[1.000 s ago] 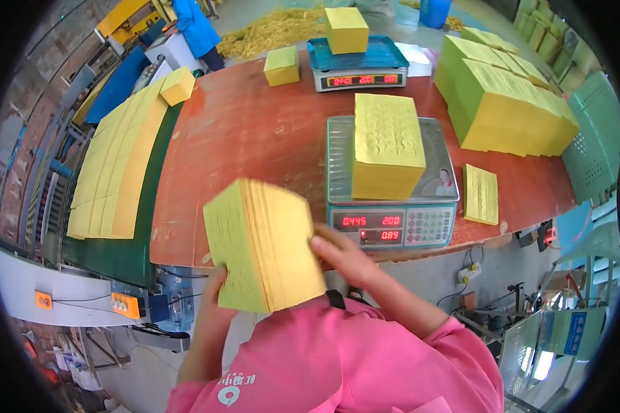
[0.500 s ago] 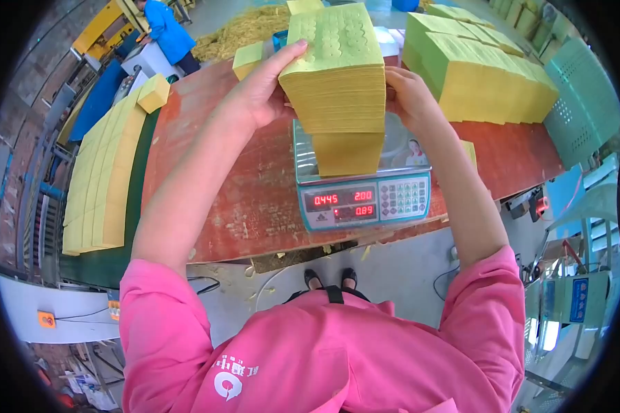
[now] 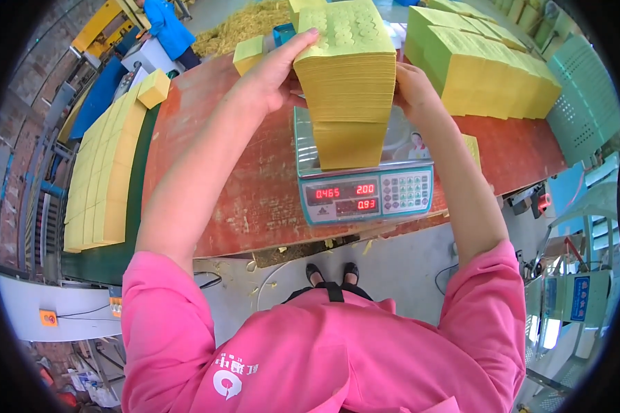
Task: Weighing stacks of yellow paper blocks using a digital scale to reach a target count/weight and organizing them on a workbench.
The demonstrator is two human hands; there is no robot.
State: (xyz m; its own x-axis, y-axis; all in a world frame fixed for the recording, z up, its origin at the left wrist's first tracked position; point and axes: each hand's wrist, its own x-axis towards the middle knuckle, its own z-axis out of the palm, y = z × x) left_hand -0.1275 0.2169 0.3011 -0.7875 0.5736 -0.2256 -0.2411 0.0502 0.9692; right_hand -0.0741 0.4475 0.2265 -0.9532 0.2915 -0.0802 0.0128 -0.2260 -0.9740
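Close to the near edge of the red worktop (image 3: 262, 179), a tall yellow stack of paper (image 3: 348, 82) stands upright over a yellow block (image 3: 351, 146) on the scale (image 3: 375, 194), their sides almost flush and no gap showing between them. The left grip (image 3: 274, 77) pinches the stack's left side, thumb over the top edge and fingers bent along the wall; the right grip (image 3: 415, 88) lies against its right side, its fingertips hidden, so how far they close I cannot tell. A wide stretch of red surface runs left from the scale to the green belt (image 3: 110, 260) with its rows of yellow blocks (image 3: 107, 175). Room on the right is tighter: a low yellow pile (image 3: 473, 146) sits beside the right forearm, and the large yellow stacks (image 3: 492, 79) rise just beyond, on the far side.
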